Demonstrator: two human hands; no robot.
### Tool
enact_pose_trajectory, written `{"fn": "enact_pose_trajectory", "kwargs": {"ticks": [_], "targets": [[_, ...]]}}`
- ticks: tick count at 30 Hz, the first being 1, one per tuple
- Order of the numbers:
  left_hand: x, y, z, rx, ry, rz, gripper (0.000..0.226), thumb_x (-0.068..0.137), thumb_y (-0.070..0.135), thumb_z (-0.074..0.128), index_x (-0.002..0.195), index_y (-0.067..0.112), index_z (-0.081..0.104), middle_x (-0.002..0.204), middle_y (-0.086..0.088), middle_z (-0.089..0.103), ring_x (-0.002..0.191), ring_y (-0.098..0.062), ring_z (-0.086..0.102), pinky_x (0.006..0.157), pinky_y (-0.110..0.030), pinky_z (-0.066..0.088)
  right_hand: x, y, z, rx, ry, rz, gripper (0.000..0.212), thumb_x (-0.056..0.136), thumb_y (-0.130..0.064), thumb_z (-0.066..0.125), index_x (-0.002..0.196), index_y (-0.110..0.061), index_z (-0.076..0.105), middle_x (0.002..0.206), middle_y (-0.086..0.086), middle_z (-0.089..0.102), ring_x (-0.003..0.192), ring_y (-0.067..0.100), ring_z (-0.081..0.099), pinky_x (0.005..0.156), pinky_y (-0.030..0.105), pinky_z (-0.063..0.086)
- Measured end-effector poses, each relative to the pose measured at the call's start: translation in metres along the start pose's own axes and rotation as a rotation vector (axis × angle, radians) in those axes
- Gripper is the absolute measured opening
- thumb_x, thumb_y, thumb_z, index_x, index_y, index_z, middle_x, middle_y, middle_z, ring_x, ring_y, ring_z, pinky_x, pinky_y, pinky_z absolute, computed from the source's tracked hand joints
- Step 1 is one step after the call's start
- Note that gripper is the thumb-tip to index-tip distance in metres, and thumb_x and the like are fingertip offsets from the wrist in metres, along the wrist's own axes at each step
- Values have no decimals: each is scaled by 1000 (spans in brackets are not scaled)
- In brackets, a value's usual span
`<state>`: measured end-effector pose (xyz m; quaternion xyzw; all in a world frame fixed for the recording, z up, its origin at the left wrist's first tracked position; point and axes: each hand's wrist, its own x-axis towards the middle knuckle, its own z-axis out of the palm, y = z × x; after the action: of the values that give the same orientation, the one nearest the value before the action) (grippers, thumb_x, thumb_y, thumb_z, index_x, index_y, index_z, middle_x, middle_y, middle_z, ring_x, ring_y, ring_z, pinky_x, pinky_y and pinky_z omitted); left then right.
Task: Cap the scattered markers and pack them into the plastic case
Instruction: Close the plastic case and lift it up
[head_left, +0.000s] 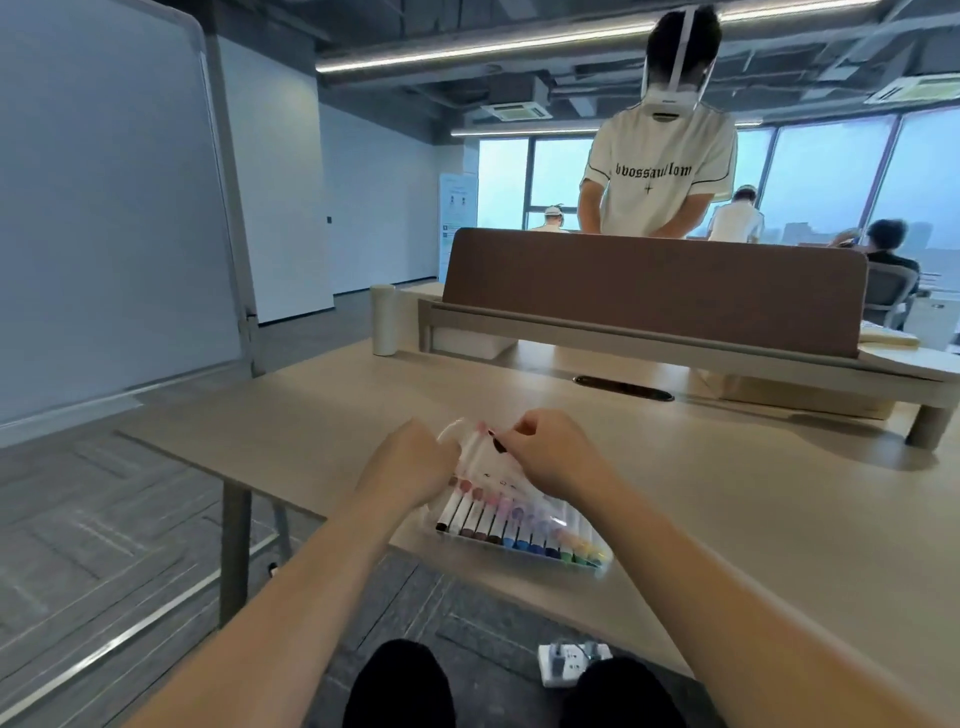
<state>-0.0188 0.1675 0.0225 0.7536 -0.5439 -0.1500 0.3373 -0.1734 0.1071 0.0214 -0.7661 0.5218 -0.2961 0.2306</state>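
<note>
Both left hand (410, 462) and right hand (550, 457) pinch the plastic case (524, 555), partly hiding its markers (493, 522).

One plastic case (524, 560), about twelve markers (498, 519), one power strip (571, 665)

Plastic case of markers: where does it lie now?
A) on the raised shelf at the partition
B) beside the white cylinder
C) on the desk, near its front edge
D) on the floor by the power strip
C: the plastic case lies on the desk close to its near edge, with the left hand and right hand at its far end.
</note>
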Motion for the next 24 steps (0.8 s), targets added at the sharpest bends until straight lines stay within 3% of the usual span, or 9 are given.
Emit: {"fn": "enact_pose_trajectory", "kwargs": {"ticks": [2,4,8,13,17,21,23,24], "targets": [[5,-11,5,56,-48,-31,39,96,31,45,91,-1,67,87,-18,65,79,-28,64,65,-34,46,6,1,10,13,-19,10,30,96,-36,56,88,-10,68,84,13,69,64,16,54,61,32,46],[8,-22,9,106,-85,-63,38,98,31,43,99,3,68,94,-15,68,91,-29,65,71,-34,46,12,2,19,10,-39,15,28,96,-34,58,84,-12,68,83,10,70,70,18,60,64,32,48],[14,-34,13,193,-138,-101,33,95,31,48,99,8,70,97,-12,70,91,-27,65,68,-29,43,26,3,33,-8,-65,24,19,93,-26,59,75,-21,64,82,3,70,79,19,65,74,36,52],[30,-34,15,253,-230,-148,28,87,31,58,68,11,65,72,-10,62,78,-27,61,65,-30,44,47,3,46,-93,-97,19,15,91,-28,58,84,-18,67,85,2,69,81,21,64,76,37,54],[40,-35,23,281,-269,-136,26,90,25,54,76,7,67,77,-10,65,86,-29,65,73,-32,49,61,7,54,-177,-171,24,20,93,-29,57,95,-14,70,96,5,70,90,23,64,79,34,51],[48,-34,21,257,-267,-134,34,100,20,44,113,-5,64,117,-22,66,107,-35,63,71,-29,50,67,7,57,-237,-200,2,33,95,-38,53,106,-10,68,107,9,68,97,26,62,86,37,51],[51,-27,12,205,-248,-133,35,100,19,47,115,-10,61,115,-26,66,105,-37,65,63,-28,52,70,3,52,-194,-179,2,39,95,-43,53,110,-9,66,111,8,67,100,28,61,87,37,48],[54,-24,7,210,-236,-112,36,99,20,48,110,-11,62,110,-27,67,102,-37,66,67,-31,52,72,0,49,-161,-167,4,42,95,-46,54,111,-9,65,111,7,65,101,27,61,88,37,48]]}}
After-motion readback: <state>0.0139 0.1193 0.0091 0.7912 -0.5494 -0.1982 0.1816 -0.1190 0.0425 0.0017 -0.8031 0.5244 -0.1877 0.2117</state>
